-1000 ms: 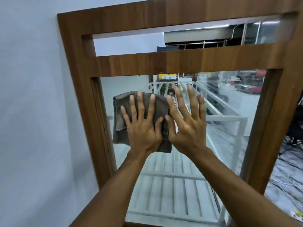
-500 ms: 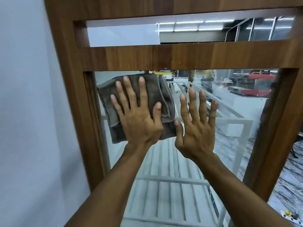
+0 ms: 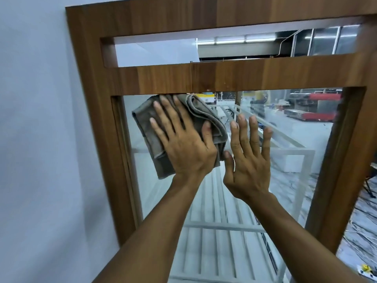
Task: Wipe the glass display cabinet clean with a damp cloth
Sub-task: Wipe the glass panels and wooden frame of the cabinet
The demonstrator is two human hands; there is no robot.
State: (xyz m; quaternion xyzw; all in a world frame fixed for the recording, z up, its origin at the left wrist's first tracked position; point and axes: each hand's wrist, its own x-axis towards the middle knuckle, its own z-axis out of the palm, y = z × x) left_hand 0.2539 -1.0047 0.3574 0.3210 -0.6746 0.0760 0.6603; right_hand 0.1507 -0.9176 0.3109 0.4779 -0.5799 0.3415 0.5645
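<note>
The cabinet has a brown wooden frame (image 3: 155, 78) around a large glass pane (image 3: 285, 180). A folded grey-brown cloth (image 3: 146, 127) lies flat against the glass in its upper left corner, touching the wooden crossbar. My left hand (image 3: 183, 144) presses on the cloth with fingers spread. Just to its right, my right hand (image 3: 248, 158) rests flat on the bare glass, fingers apart, its thumb at the cloth's edge. Part of the cloth is hidden under my left hand.
A plain pale wall (image 3: 40, 139) runs along the left of the cabinet. Through the glass I see white slatted shelving (image 3: 220, 252). A narrow opening (image 3: 204, 50) sits above the crossbar. Cables lie on the floor (image 3: 359, 231) at the right.
My left hand has slid the cloth up and left to the top edge of the pane. My right hand came off the cloth and now lies on bare glass beside it.
</note>
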